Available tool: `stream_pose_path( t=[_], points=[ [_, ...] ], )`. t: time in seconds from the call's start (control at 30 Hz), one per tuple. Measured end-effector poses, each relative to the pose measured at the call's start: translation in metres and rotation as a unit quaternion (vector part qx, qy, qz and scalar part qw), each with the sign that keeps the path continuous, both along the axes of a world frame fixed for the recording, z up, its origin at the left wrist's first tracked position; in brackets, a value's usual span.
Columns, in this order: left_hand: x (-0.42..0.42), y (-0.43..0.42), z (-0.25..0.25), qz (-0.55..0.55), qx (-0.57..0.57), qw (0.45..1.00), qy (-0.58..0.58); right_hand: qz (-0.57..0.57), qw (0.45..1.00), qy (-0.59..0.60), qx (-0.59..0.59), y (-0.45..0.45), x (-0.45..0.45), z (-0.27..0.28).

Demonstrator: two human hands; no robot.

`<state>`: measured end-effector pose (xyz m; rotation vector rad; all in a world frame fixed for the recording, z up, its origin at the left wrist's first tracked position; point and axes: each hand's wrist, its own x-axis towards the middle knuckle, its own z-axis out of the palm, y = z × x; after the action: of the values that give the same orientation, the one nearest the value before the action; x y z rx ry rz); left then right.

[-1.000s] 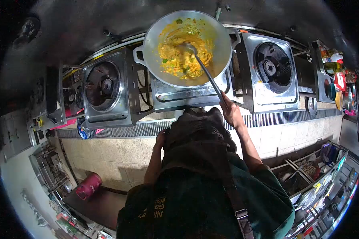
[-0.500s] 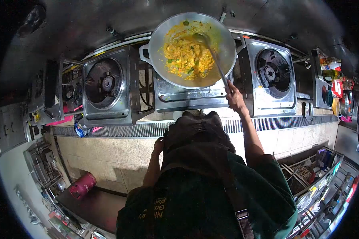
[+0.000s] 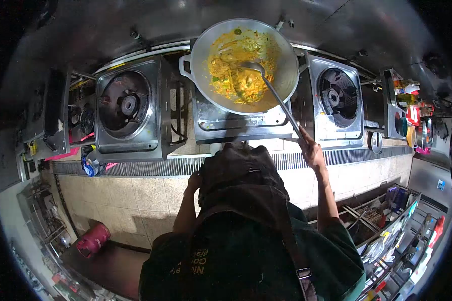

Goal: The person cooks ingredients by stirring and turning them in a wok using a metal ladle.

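A large silver two-handled wok (image 3: pixel 288 62) sits on the middle burner. Yellow-orange food with green leaves (image 3: pixel 236 83) coats its bottom and far wall. My right hand (image 3: pixel 312 152) is closed around the end of a long metal ladle (image 3: pixel 280 100). The ladle's head rests in the food near the middle of the wok, its handle slanting down to the right over the rim. My left hand (image 3: pixel 195 181) is low beside the dark apron (image 3: pixel 243 173), away from the wok; its fingers are mostly hidden.
A burner stands on either side, one at left (image 3: pixel 128 104) and one at right (image 3: pixel 335 95). A floor grate (image 3: pixel 176 165) runs along the stove front. A pink gas cylinder (image 3: pixel 93 240) lies behind at left; a cluttered rack (image 3: pixel 381 215) stands behind at right.
My right hand has moved down and to the right, drawing the ladle's head toward me through the food. The view has shifted slightly. My left hand stays by the apron.
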<state>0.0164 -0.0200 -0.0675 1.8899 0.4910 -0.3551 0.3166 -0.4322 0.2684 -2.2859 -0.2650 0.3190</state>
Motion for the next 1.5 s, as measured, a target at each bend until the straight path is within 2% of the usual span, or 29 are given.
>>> stream_pose_path(
  t=[0.03, 0.07, 0.1, 0.17, 0.2, 0.3, 0.33, 0.37, 0.43, 0.47, 0.5, 0.53, 0.57, 0.6, 0.67, 0.73, 0.83, 0.9, 0.97, 1.03, 1.07, 1.17, 1.2, 1.23, 1.3, 1.33, 1.43, 1.47, 1.5],
  points=[
    [0.0, 0.001, -0.003, 0.056, -0.037, 0.998, 0.012, -0.026, 0.999, 0.024, -0.013, 0.01, -0.01, 0.012],
    [0.017, 0.0, 0.049, 0.051, -0.021, 0.996, 0.067, -0.073, 0.994, 0.061, -0.047, 0.012, -0.021, 0.001],
    [0.027, 0.008, 0.075, 0.049, -0.024, 0.996, 0.068, -0.112, 0.987, 0.091, -0.077, 0.041, -0.028, 0.031],
    [0.04, 0.015, 0.096, -0.053, 0.03, 0.99, 0.125, -0.081, 0.995, -0.009, -0.05, 0.042, -0.036, 0.005],
    [0.02, 0.021, 0.032, 0.026, -0.028, 0.987, 0.157, -0.123, 0.981, 0.126, -0.076, 0.051, -0.031, 0.021],
    [0.04, 0.032, 0.073, 0.082, -0.13, 0.958, 0.243, -0.145, 0.975, 0.155, -0.065, 0.075, -0.022, 0.01],
    [0.034, 0.043, 0.059, 0.12, -0.242, 0.948, 0.168, -0.14, 0.988, 0.035, -0.059, 0.089, -0.021, 0.002],
    [0.029, 0.052, 0.044, 0.073, -0.161, 0.964, 0.197, -0.148, 0.986, 0.022, -0.075, 0.099, -0.017, -0.003],
    [0.031, 0.067, 0.03, 0.083, -0.203, 0.959, 0.18, -0.196, 0.975, 0.072, -0.073, 0.12, 0.001, -0.004],
    [0.031, 0.076, 0.027, 0.143, -0.283, 0.927, 0.202, -0.168, 0.984, 0.0, -0.061, 0.118, 0.013, -0.031],
    [0.034, 0.079, 0.034, 0.14, -0.285, 0.927, 0.202, -0.14, 0.986, -0.073, -0.049, 0.115, 0.022, -0.058],
    [0.038, 0.082, 0.043, 0.127, -0.243, 0.941, 0.198, -0.215, 0.965, 0.13, 0.074, 0.135, 0.028, -0.027],
    [0.042, 0.083, 0.052, 0.114, -0.202, 0.953, 0.193, -0.256, 0.933, 0.192, 0.164, 0.145, 0.033, -0.027],
    [0.044, 0.085, 0.054, 0.112, -0.203, 0.953, 0.194, -0.274, 0.912, 0.231, 0.199, 0.146, 0.039, -0.029],
    [0.052, 0.089, 0.059, 0.067, -0.098, 0.966, 0.229, -0.294, 0.887, 0.267, 0.236, 0.145, 0.04, -0.035],
    [0.051, 0.086, 0.06, 0.081, -0.104, 0.965, 0.227, -0.275, 0.841, 0.31, 0.347, 0.144, 0.038, -0.035],
    [0.043, 0.077, 0.064, 0.148, -0.178, 0.949, 0.216, -0.283, 0.879, 0.252, 0.289, 0.147, 0.028, -0.035],
    [0.038, 0.071, 0.064, 0.071, -0.136, 0.965, 0.215, -0.279, 0.902, 0.212, 0.251, 0.15, 0.023, -0.035],
    [0.028, 0.068, 0.064, 0.041, -0.164, 0.964, 0.207, -0.266, 0.926, 0.169, 0.207, 0.146, 0.028, -0.04],
    [0.035, 0.057, 0.081, 0.048, -0.133, 0.956, 0.258, -0.226, 0.967, 0.102, 0.062, 0.142, 0.04, -0.034],
    [0.038, 0.053, 0.085, 0.054, -0.152, 0.955, 0.249, -0.218, 0.968, 0.114, 0.049, 0.133, 0.05, -0.053],
    [0.05, 0.045, 0.078, 0.015, -0.099, 0.965, 0.241, -0.151, 0.983, 0.084, -0.068, 0.129, 0.068, -0.033],
    [0.06, 0.038, 0.098, 0.039, -0.103, 0.967, 0.23, -0.104, 0.99, 0.044, -0.082, 0.117, 0.077, -0.053],
    [0.066, 0.036, 0.093, 0.009, -0.081, 0.965, 0.248, -0.104, 0.991, 0.043, -0.078, 0.115, 0.08, -0.038],
    [0.071, 0.031, 0.073, 0.006, -0.1, 0.976, 0.194, -0.111, 0.96, 0.24, 0.093, 0.111, 0.085, -0.01],
    [0.075, 0.027, 0.071, 0.038, -0.177, 0.97, 0.165, -0.112, 0.948, 0.255, 0.153, 0.113, 0.085, -0.001],
    [0.096, 0.014, 0.093, 0.018, -0.08, 0.989, 0.122, -0.173, 0.911, 0.308, 0.212, 0.105, 0.074, 0.005],
    [0.104, 0.008, 0.108, 0.046, -0.107, 0.989, 0.094, -0.15, 0.864, 0.363, 0.315, 0.097, 0.07, 0.005],
    [0.112, 0.002, 0.126, 0.036, -0.068, 0.996, 0.048, -0.164, 0.881, 0.324, 0.304, 0.095, 0.059, 0.003]
  ],
)
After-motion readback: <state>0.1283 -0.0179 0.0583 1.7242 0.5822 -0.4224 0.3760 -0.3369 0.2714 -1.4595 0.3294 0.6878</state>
